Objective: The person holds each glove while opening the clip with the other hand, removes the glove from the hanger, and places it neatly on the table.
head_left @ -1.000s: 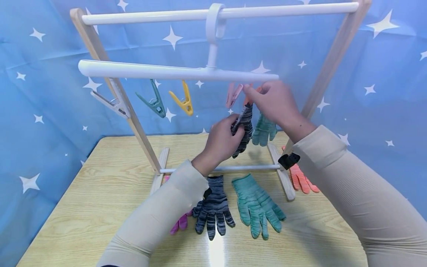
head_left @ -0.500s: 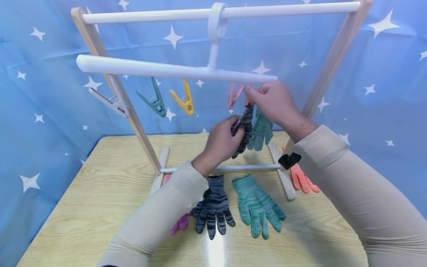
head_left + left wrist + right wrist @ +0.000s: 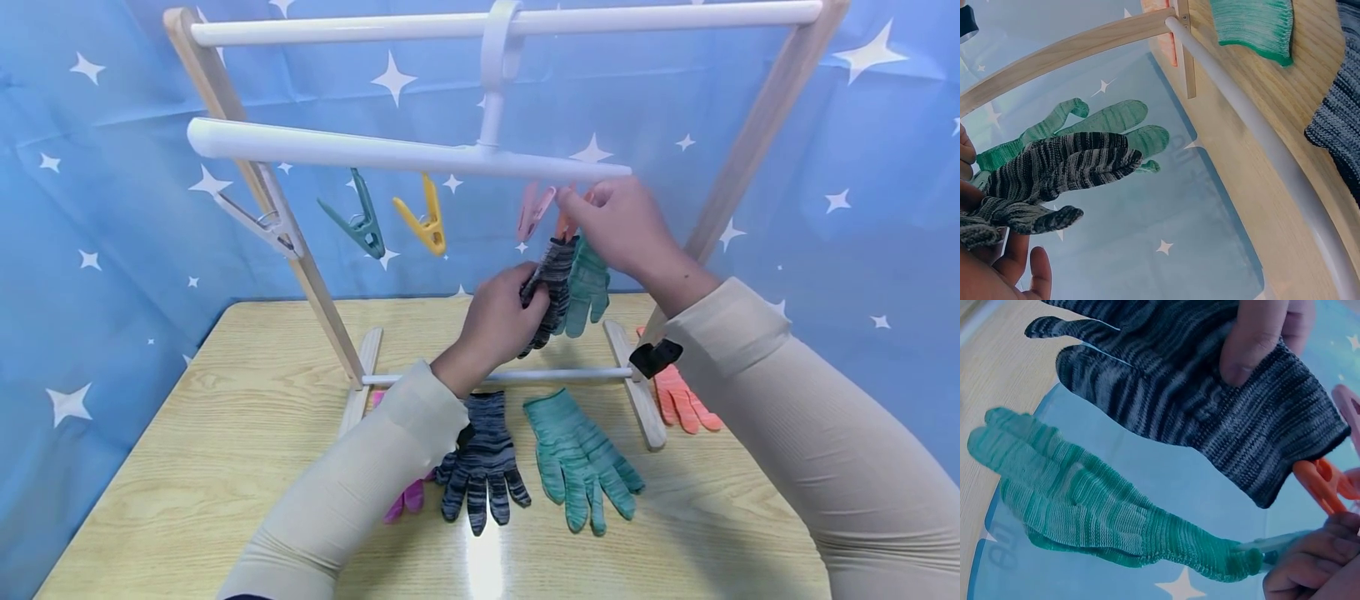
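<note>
My left hand (image 3: pixel 498 312) pinches a black-and-grey striped knit glove (image 3: pixel 553 271) near its cuff, thumb on one face in the right wrist view. At the right end of the white hanger (image 3: pixel 337 148), my right hand (image 3: pixel 622 221) grips an orange clothespin (image 3: pixel 1322 484). The clothespin's tips meet the glove's cuff edge; whether they clamp it I cannot tell. Behind hangs a green knit glove (image 3: pixel 1104 494), its cuff at a pale greenish clip (image 3: pixel 1275 547) partly covered by the right hand. A pink clothespin (image 3: pixel 534 212) hangs just left of the orange one.
White (image 3: pixel 262 218), green (image 3: pixel 357 218) and yellow (image 3: pixel 425 218) clothespins hang along the hanger, on a wooden rack (image 3: pixel 716 179). On the table (image 3: pixel 262 358) lie another black-grey glove (image 3: pixel 486 458), a green glove (image 3: pixel 581 458), a partly hidden magenta glove (image 3: pixel 408 497) and an orange glove (image 3: pixel 682 400).
The hanging green glove has swung slightly left and partly back. The hanger's left end has tilted up a little. Both hands keep their hold, almost still, while the head view has shifted slightly.
</note>
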Motion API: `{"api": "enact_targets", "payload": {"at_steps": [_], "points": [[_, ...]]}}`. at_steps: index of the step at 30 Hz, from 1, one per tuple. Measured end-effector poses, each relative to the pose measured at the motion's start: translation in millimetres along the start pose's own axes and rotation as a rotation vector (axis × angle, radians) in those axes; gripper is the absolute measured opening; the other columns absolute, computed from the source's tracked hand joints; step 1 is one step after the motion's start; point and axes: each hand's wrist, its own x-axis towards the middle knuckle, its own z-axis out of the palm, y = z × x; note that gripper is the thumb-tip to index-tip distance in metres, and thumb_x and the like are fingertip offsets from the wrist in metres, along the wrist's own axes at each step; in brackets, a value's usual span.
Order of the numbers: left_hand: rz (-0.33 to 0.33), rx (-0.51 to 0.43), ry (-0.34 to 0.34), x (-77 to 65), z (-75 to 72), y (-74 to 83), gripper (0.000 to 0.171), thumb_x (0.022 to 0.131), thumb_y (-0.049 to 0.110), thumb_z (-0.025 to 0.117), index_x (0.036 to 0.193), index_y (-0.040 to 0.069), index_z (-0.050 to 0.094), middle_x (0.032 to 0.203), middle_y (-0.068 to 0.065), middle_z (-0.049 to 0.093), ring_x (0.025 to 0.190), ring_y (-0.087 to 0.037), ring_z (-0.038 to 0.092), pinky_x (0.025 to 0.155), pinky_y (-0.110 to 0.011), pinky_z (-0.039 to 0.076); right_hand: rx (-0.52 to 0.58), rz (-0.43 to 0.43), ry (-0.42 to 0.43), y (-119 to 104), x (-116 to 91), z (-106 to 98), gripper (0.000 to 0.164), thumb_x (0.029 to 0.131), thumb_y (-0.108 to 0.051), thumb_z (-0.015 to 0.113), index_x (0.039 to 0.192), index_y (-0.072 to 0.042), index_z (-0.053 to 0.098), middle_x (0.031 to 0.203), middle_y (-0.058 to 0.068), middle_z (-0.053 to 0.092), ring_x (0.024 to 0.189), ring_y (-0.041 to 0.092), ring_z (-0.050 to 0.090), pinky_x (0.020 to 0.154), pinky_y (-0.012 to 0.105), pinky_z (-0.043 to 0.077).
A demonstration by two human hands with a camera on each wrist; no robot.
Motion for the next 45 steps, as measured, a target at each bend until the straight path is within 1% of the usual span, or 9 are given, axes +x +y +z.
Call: {"api": "enact_targets", "payload": {"at_steps": [9,16,28,31,33,37,40,42,45], "points": [[-0.016,-0.027,-0.016,-4.8,0.8,-5.1,0.022,0.104,0.022,0.046,0.085,0.014,0.054,0.067,-0.004,0.046,0.051,-0.018,0.043,0.051,-0.027,0.036,-0.003,0.010,0.005,1,-1,-3,0.068,0.095,-0.068,0.046,0.059,-0.010,0.047,0.045,-0.004,0.032,0.038,0.018,0.030,0.038,0.033,0.026],[-0.047,-0.030,-0.033,-9.3,1.7,-8.0,0.022,0.104,0.023,0.047,0.084,0.015,0.053,0.067,-0.004,0.046,0.050,-0.018,0.042,0.051,-0.028,0.036,-0.022,0.005,-0.015,2,1,-5,0.066,0.092,-0.074,0.043,0.077,-0.019,0.077,0.043,-0.002,0.042,0.038,0.017,0.028,0.038,0.034,0.026],[-0.086,-0.073,-0.049,-13.9,0.9,-11.1,0.020,0.105,0.024,0.046,0.092,0.015,0.058,0.065,-0.003,0.049,0.042,-0.017,0.039,0.046,-0.029,0.036,-0.023,0.028,-0.024,4,2,-6,0.068,0.087,-0.080,0.044,0.083,-0.022,0.079,0.048,-0.001,0.048,0.038,0.017,0.028,0.038,0.035,0.026],[-0.106,-0.073,-0.054,-15.2,-0.7,-11.2,0.019,0.105,0.025,0.045,0.096,0.016,0.059,0.066,-0.002,0.049,0.042,-0.017,0.038,0.046,-0.029,0.037,-0.012,0.037,-0.022,7,2,-5,0.070,0.085,-0.082,0.044,0.079,-0.020,0.077,0.057,0.002,0.053,0.039,0.017,0.029,0.038,0.035,0.027],[-0.118,-0.078,-0.055,-15.9,-1.7,-11.2,0.020,0.105,0.026,0.045,0.094,0.015,0.057,0.064,-0.002,0.046,0.042,-0.017,0.037,0.046,-0.029,0.036,0.002,0.044,-0.022,9,1,-5,0.073,0.085,-0.082,0.045,0.071,-0.014,0.069,0.070,-0.005,0.061,0.041,0.018,0.032,0.039,0.035,0.028],[-0.123,-0.087,-0.045,-16.8,-2.6,-12.9,0.026,0.106,0.026,0.044,0.083,0.014,0.049,0.060,-0.002,0.037,0.043,-0.017,0.033,0.047,-0.028,0.034,0.053,0.066,-0.022,15,-4,-5,0.076,0.083,-0.082,0.049,0.061,-0.009,0.044,0.061,-0.009,0.049,0.045,0.019,0.034,0.041,0.035,0.030],[-0.117,-0.092,-0.035,-17.4,-2.6,-13.8,0.027,0.105,0.026,0.045,0.081,0.013,0.048,0.059,0.000,0.034,0.043,-0.016,0.031,0.047,-0.028,0.033,0.091,0.072,-0.012,18,-12,-5,0.075,0.083,-0.081,0.052,0.063,-0.010,0.038,0.050,-0.005,0.031,0.046,0.019,0.032,0.042,0.035,0.029],[-0.119,-0.093,-0.031,-18.4,-2.8,-14.0,0.024,0.105,0.026,0.045,0.087,0.013,0.054,0.057,0.001,0.033,0.042,-0.016,0.030,0.045,-0.028,0.033,0.102,0.057,-0.006,20,-19,-4,0.073,0.085,-0.078,0.052,0.064,-0.009,0.039,0.051,-0.005,0.031,0.046,0.020,0.032,0.044,0.036,0.031],[-0.133,-0.096,-0.028,-20.2,-4.3,-12.7,0.024,0.105,0.025,0.045,0.110,0.011,0.064,0.052,0.001,0.033,0.038,-0.016,0.028,0.042,-0.029,0.033,0.108,0.004,0.009,26,-32,1,0.067,0.091,-0.069,0.054,0.066,-0.007,0.046,0.052,-0.003,0.034,0.046,0.019,0.033,0.047,0.036,0.034]]}}
